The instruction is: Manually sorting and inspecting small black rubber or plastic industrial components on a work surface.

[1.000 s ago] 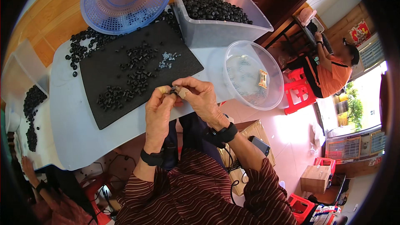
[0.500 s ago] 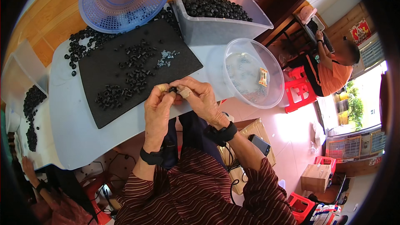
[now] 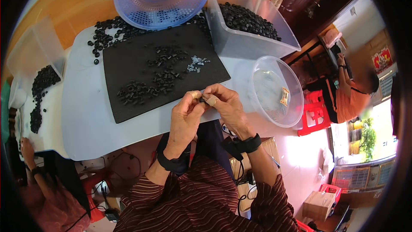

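Note:
My left hand (image 3: 185, 122) and my right hand (image 3: 231, 111) meet at the front edge of a black mat (image 3: 118, 71). Between their pinched fingertips is a small black part (image 3: 203, 100), mostly covered by the fingers. Tan tape wraps some of the fingertips on both hands. Several short black cylindrical pieces (image 3: 166, 78) lie loose in groups on the mat. Beside them is a little heap of small silvery bits (image 3: 197, 63).
At the back stand a blue perforated basket (image 3: 161, 0) and a clear bin (image 3: 257, 47) of black pieces. A round clear tub (image 3: 277, 122) holds a small packet (image 3: 284, 96). More black pieces (image 3: 45, 79) lie at left, near another person's hand (image 3: 27, 150). Another person (image 3: 349, 101) sits at right.
The whole view has shifted, so the table and my hands appear further right. Both hands stay pinched together over the small black part.

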`<state>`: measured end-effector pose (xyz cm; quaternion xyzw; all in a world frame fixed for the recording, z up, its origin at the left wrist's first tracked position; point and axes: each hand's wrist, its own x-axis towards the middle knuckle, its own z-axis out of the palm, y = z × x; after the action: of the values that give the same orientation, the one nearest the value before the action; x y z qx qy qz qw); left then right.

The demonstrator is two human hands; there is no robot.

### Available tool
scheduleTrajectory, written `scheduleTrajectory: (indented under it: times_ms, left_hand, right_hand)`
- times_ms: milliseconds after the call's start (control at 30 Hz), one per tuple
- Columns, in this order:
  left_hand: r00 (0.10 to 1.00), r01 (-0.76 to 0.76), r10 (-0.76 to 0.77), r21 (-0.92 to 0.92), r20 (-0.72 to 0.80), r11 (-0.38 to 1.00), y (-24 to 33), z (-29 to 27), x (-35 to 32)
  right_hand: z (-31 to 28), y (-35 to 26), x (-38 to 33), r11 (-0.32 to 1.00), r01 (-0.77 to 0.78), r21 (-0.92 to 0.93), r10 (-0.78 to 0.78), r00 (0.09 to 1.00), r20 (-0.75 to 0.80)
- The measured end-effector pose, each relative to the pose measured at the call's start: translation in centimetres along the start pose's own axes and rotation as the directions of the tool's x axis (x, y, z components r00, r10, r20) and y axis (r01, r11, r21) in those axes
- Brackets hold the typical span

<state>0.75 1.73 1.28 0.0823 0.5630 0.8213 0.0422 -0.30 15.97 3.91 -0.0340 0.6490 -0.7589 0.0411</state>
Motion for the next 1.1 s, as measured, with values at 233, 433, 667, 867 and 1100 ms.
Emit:
scheduleTrajectory:
  times_ms: [233, 433, 667, 867, 1100]
  left_hand:
    - [0.991, 0.035, -0.085, -0.42, -0.101, 0.907, 0.3, -2.3, -0.2]
    - [0.994, 0.084, -0.1, -0.262, -0.05, 0.962, 1.0, -3.5, -0.4]
    - [0.993, 0.112, -0.114, -0.222, 0.006, 0.969, 1.4, -3.7, -0.7]
    - [0.997, 0.081, -0.075, -0.301, 0.031, 0.95, 0.5, -3.5, -0.7]
    - [0.997, 0.073, -0.067, -0.315, 0.03, 0.946, 0.5, -3.6, -0.7]
  right_hand:
    - [3.5, -0.9, 2.0, 0.993, -0.103, -0.057, 0.108, 0.991, 0.078]
    - [5.2, -2.2, 6.0, 0.879, 0.084, -0.469, -0.037, 0.993, 0.11]
    - [8.8, -2.3, 11.5, 0.498, 0.504, -0.706, -0.262, 0.863, 0.431]
    - [11.2, -0.2, 14.5, 0.278, 0.766, -0.58, -0.309, 0.643, 0.701]
    - [9.0, -3.7, 11.0, 0.484, 0.557, -0.675, -0.367, 0.83, 0.421]
